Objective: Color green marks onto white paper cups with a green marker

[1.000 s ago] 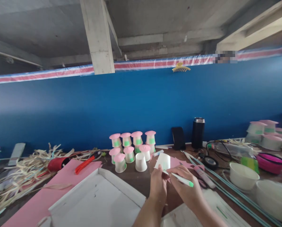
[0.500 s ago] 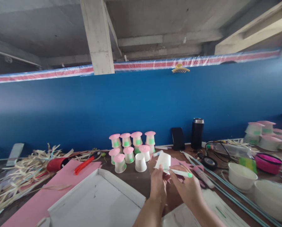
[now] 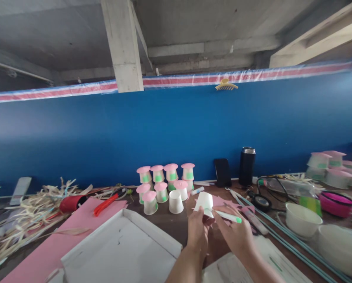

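A white paper cup point(image 3: 204, 200), bottom end up, is gripped in my left hand point(image 3: 197, 234) low over the table. My right hand point(image 3: 237, 237) holds a white marker with a green end point(image 3: 229, 216), its tip at the cup's lower side. A small patch of green shows on the cup there. Just beyond my left hand, a plain upturned paper cup point(image 3: 176, 202) stands beside several cups with pink paper tops point(image 3: 150, 200) and green patches. A marker cap point(image 3: 197, 191) lies behind the held cup. Pink paper point(image 3: 221, 201) partly shows behind my hands.
A white box lid point(image 3: 125, 247) fills the front left, by pink sheets point(image 3: 66, 232), a red cutter point(image 3: 105, 204) and straw strips point(image 3: 43, 204). To the right are a black flask point(image 3: 247, 167), a phone point(image 3: 222, 173), blue cords point(image 3: 284, 232) and white bowls point(image 3: 302, 221).
The marker and my right hand have shifted very slightly right and down. The held cup is tilted a little differently in my left hand. The view has moved slightly.
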